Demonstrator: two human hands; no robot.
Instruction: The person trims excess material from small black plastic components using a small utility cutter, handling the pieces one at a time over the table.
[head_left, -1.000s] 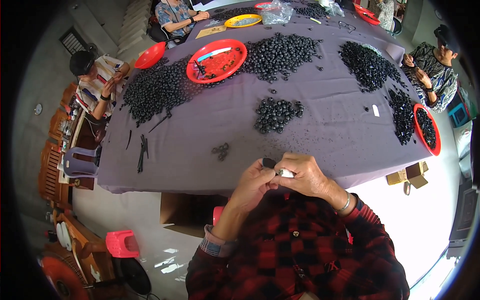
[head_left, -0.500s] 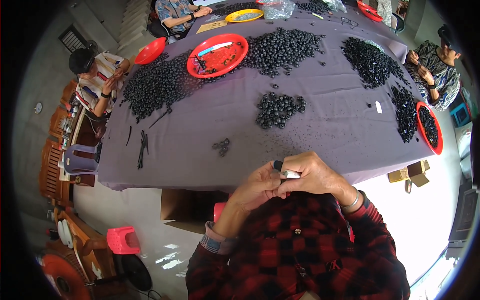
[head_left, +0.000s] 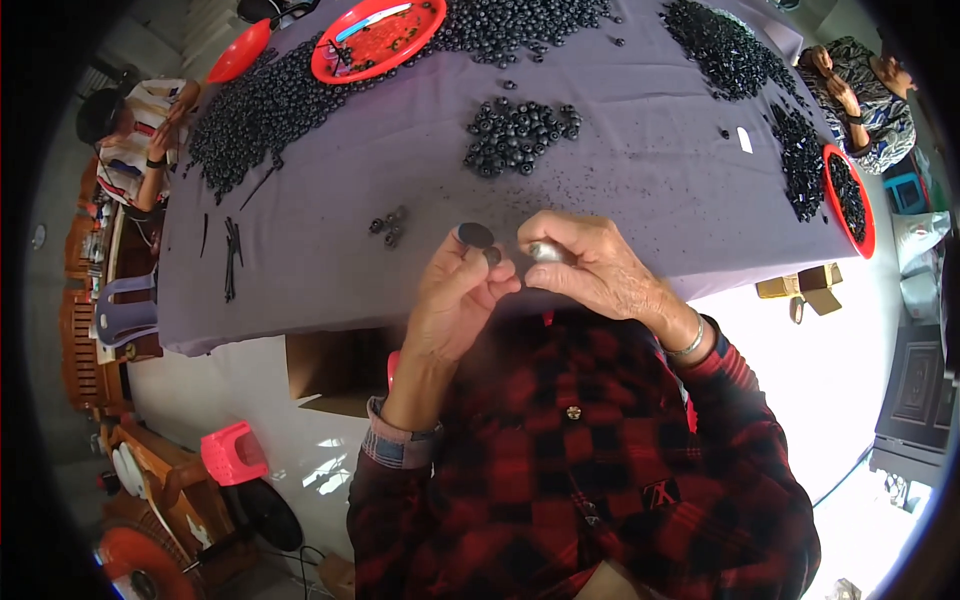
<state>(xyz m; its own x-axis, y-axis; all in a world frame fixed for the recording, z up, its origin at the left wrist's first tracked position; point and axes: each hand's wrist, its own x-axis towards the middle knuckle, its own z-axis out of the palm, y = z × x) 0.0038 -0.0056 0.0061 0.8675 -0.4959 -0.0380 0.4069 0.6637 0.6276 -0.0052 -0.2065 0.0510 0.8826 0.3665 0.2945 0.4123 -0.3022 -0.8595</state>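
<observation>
My left hand (head_left: 450, 295) is raised at the table's near edge, its fingers closed on a small black bead (head_left: 491, 257). A dark oval cover (head_left: 475, 235) sits at a fingertip of that hand. To its right, apart from it, my right hand (head_left: 605, 270) is closed round a small tool with a white wrapped handle (head_left: 546, 252); the tool's tip is hard to make out. Beyond the hands lies a heap of round black beads (head_left: 520, 135), and a few greyish beads (head_left: 390, 226) sit to the left.
A purple cloth covers the table (head_left: 330, 260). Larger black heaps (head_left: 260, 120) and a red tray (head_left: 400, 50) are farther off. Shiny black pieces (head_left: 720, 55) lie at right, by a red basin (head_left: 866, 235). Thin black sticks (head_left: 232, 260) lie at left. Two people sit at the sides.
My hands, together half a second ago, have drawn apart, the left one with the bead and the right one with the tool. The view has tilted down, so the table appears higher.
</observation>
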